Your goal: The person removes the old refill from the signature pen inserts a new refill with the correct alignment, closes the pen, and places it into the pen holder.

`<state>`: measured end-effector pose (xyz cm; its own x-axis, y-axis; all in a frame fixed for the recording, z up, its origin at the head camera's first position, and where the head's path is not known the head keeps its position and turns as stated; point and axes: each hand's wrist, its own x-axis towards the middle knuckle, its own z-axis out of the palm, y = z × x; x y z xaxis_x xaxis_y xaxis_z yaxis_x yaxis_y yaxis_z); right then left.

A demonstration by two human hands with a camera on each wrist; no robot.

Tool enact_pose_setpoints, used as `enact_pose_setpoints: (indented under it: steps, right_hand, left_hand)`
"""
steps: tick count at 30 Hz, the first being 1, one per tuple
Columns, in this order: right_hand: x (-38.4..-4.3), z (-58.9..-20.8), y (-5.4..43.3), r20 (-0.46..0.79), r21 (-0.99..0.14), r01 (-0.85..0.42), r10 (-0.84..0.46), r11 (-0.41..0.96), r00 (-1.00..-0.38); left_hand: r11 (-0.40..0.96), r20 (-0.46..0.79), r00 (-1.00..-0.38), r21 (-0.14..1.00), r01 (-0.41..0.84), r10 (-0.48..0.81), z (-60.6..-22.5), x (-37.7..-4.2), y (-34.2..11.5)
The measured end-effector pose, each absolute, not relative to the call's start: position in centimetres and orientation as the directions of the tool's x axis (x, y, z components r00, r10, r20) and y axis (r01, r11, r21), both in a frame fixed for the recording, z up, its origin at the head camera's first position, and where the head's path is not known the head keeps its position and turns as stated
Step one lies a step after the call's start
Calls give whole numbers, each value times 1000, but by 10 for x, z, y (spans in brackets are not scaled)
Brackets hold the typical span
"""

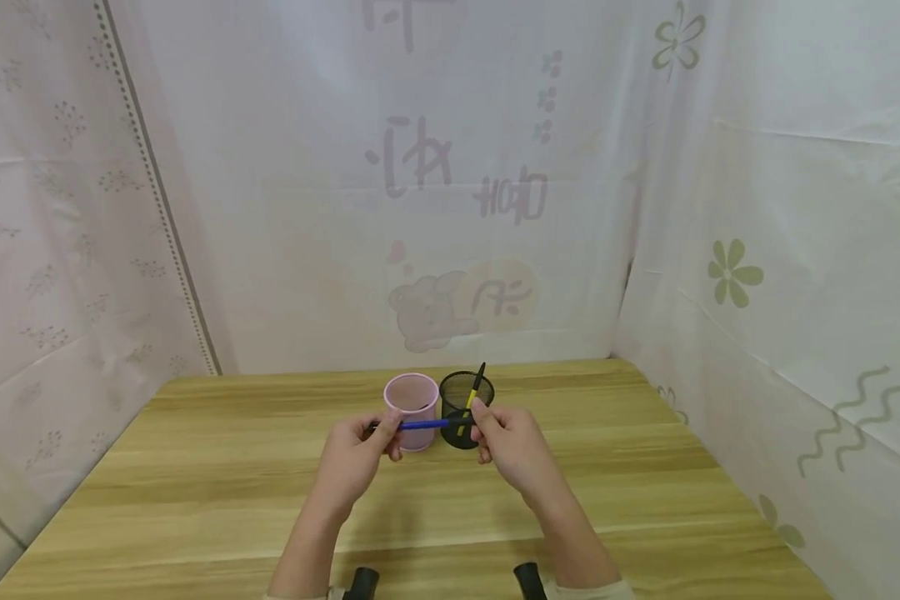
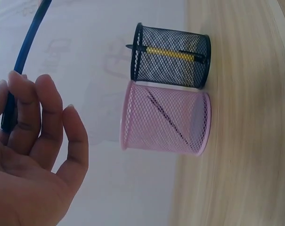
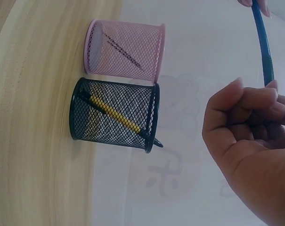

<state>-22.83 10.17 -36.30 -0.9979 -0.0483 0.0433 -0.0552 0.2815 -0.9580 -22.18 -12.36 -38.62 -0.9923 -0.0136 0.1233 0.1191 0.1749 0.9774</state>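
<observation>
A blue pen (image 1: 425,424) with black ends is stretched level between both hands, in front of two mesh pen cups. My left hand (image 1: 354,457) pinches its left end between thumb and fingers. At the other end, my right hand (image 1: 520,450) grips the black part with thumb and curled fingers. Behind the pen stands the pink mesh cup (image 1: 420,442), and a thin dark stick (image 2: 166,115) leans inside it. Beside it on the right is the black mesh cup (image 3: 93,129), holding a yellow pen (image 3: 116,114) whose black tip pokes above the rim.
Both cups stand upright side by side toward the back of the wood-grain table (image 1: 232,483). Pale printed curtains (image 1: 307,250) hang behind the table and along both sides. Two black strap-like pieces (image 1: 363,582) show at the bottom edge by the wrists.
</observation>
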Motion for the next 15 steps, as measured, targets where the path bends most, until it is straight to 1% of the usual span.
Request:
enact_pose_setpoints:
  steps: [6,15]
  right_hand:
    - [-226,-362,102,36,-945,-48,-43,325,-998]
    - [-225,-361,102,32,-941,-45,-44,336,-999]
  left_hand:
    - [141,142,-989,981,135,-38,-383,-221,-122]
    - [167,137,-989,978,126,-53,-384,-220,-121]
